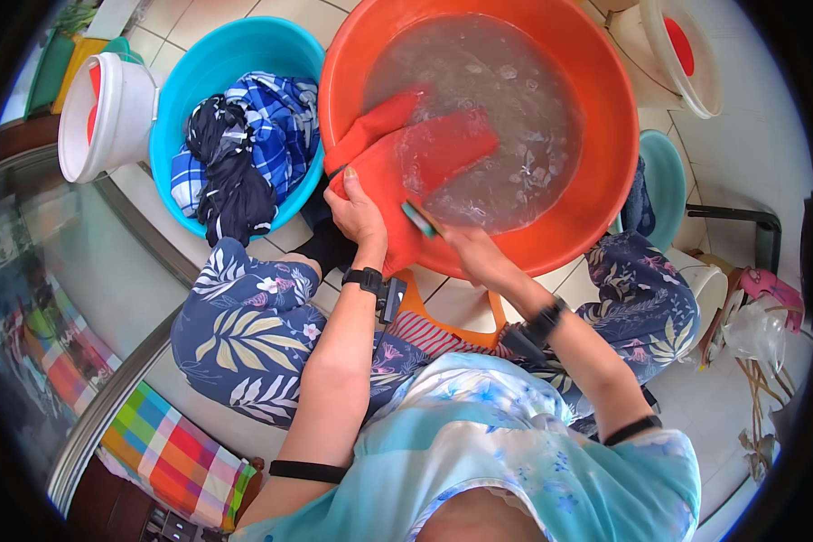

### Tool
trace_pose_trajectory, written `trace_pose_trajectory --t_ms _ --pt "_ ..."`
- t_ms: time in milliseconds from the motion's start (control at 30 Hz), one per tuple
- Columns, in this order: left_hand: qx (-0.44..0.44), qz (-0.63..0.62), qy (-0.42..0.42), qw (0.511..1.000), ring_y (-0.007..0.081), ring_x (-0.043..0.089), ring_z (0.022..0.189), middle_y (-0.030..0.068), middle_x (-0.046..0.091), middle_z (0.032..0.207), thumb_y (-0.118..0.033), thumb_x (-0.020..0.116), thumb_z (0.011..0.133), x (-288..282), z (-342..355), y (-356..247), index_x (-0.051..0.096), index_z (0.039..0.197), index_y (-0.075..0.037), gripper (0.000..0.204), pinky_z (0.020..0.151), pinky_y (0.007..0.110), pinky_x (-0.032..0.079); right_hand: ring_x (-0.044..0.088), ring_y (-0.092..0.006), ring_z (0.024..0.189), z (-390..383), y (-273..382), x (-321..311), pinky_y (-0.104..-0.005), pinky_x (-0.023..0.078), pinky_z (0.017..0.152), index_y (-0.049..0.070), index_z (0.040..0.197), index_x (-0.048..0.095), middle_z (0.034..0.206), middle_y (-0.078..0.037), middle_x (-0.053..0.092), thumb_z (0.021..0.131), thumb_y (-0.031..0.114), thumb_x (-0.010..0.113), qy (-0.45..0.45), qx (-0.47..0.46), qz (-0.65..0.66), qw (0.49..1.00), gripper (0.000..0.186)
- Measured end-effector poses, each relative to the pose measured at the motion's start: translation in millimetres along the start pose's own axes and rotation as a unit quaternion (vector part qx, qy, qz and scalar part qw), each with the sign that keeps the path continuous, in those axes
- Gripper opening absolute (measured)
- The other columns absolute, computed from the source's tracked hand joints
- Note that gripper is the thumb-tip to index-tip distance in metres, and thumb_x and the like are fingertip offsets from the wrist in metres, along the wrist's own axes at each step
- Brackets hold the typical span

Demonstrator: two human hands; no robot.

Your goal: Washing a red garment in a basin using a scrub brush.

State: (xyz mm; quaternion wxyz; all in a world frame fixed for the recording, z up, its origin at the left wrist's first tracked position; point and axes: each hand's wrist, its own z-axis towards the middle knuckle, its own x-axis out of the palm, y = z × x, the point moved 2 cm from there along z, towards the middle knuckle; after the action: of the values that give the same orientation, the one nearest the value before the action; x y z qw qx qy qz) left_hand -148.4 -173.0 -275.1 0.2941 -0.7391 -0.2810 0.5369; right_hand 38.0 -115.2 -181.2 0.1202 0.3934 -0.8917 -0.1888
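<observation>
The basin (616,172), holding cloudy water (515,108), is placed directly in front, presumably for easy reach. Beside it, dark and checked laundry (280,122) is kept apart in the tub (199,68). The red cloth (384,181) is draped from water over near-left rim, apparently for backing. It is gripped by the left hand (359,212), seemingly for steadiness; in the right hand's (474,253) closed fingers, a brush (418,219) is held against it.

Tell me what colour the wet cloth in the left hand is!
The wet cloth is bright orange-red. It shows best in the head view.
</observation>
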Motion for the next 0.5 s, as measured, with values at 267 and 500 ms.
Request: trace_pose_trajectory --t_ms 267,500 --pt "-0.014 -0.021 0.024 0.999 0.042 0.06 0.091 0.0255 0.063 0.099 -0.048 0.052 0.089 8.1 -9.6 -4.6 0.053 0.109 0.0 0.053 0.075 0.047 0.047 0.044 -0.0117 0.045 78.4 -24.1 0.6 -0.0303 0.034 0.04 0.004 0.112 0.061 0.056 0.001 0.042 0.095 0.034 0.043 -0.082 -0.079 -0.1 0.988 0.039" --pt "-0.014 0.002 0.004 1.0 0.0422 0.06 0.091 0.0256 0.063 0.099 -0.049 0.051 0.088 0.9 0.9 -1.2 0.053 0.109 0.001 0.054 0.076 0.047 0.047 0.062 -0.0314 0.071 70.4 -47.1 -73.7 -0.0433 0.049 0.064 0.004 0.093 0.065 0.078 -0.016 0.064 0.09 0.042 0.044 -0.301 -0.015 -0.086 0.949 0.043"
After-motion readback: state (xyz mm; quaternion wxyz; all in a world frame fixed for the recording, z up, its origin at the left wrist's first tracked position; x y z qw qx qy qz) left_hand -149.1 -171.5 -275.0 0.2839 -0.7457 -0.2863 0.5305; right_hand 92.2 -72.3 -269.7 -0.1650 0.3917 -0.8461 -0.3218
